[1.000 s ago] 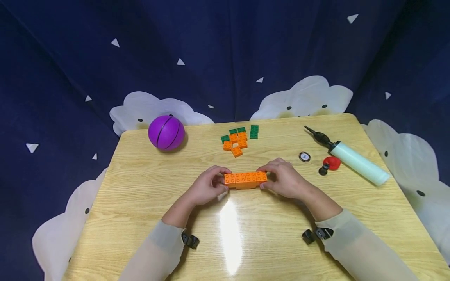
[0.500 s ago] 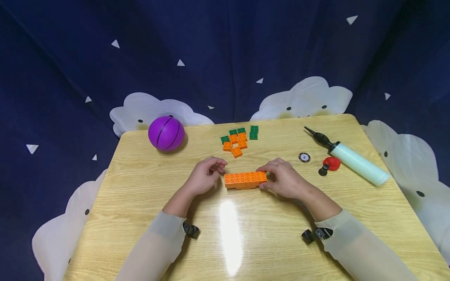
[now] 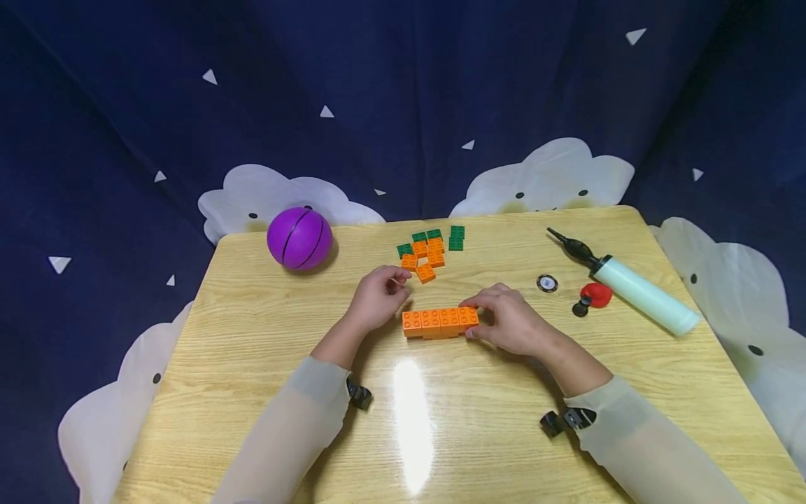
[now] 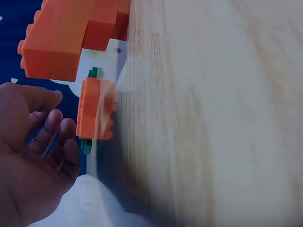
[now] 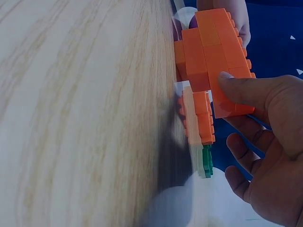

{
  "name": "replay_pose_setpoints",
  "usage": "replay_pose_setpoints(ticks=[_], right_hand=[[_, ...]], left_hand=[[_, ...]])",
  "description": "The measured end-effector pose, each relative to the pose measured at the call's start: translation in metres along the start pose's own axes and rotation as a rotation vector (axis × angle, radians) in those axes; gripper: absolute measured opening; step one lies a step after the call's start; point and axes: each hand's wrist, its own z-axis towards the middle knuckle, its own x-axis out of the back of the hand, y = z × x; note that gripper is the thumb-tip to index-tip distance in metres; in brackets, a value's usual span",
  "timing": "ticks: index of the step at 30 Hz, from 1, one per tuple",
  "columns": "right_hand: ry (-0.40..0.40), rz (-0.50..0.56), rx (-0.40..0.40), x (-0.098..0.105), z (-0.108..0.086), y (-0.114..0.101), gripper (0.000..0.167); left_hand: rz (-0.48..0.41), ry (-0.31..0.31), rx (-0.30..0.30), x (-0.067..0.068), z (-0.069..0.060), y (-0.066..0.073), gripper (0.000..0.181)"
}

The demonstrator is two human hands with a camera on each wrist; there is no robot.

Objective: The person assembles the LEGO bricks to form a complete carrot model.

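An orange toy-brick structure (image 3: pixel 441 323) stands mid-table, wider at its top row and stepped in toward the table, as the right wrist view shows. My right hand (image 3: pixel 513 323) pinches its right end, with the thumb (image 5: pixel 241 90) on the near side. My left hand (image 3: pixel 378 299) is off the structure's left end, just short of the loose orange bricks (image 3: pixel 426 273). Its fingers are loosely bent and hold nothing; in the left wrist view the left hand (image 4: pixel 38 146) has a gap between thumb and fingers. Several green bricks (image 3: pixel 456 238) lie behind and beside the orange ones.
A purple ball (image 3: pixel 299 239) sits at the back left of the wooden table (image 3: pixel 252 392). On the right lie a pale hand pump (image 3: pixel 645 294), a poker chip (image 3: pixel 547 283), a red item (image 3: pixel 597 295) and a small black piece (image 3: pixel 581 306). A dark curtain (image 3: pixel 378 91) hangs behind.
My left hand has let go of the structure's left end and moved forward toward the loose bricks. The right hand keeps its hold, and the structure stays in place.
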Motion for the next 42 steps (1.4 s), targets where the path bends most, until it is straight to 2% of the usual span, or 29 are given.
replay_pose_setpoints(ticks=[8,14,21,26,30,34,42], right_hand=[[0.003,0.002,-0.008,0.000,0.003,0.002,0.049],[0.004,0.014,-0.012,0.000,0.006,0.004,0.049],[0.009,-0.004,-0.007,0.001,0.010,0.007,0.049],[0.006,-0.008,-0.004,0.002,0.010,0.008,0.050],[0.011,-0.007,0.008,0.002,0.011,0.008,0.049],[0.015,-0.008,0.017,0.002,0.011,0.008,0.049],[0.013,-0.007,0.014,0.002,0.011,0.008,0.049]], left_hand=[[0.040,0.006,0.027,-0.009,0.018,0.003,0.027],[0.103,-0.009,0.063,-0.015,0.029,0.003,0.034],[0.170,-0.005,0.144,-0.022,0.037,-0.001,0.045],[0.227,-0.017,0.149,-0.026,0.042,0.000,0.050],[0.269,-0.018,0.164,-0.027,0.044,0.001,0.046],[0.248,-0.014,0.174,-0.027,0.043,-0.001,0.041],[0.134,0.022,0.161,-0.024,0.039,0.001,0.036]])
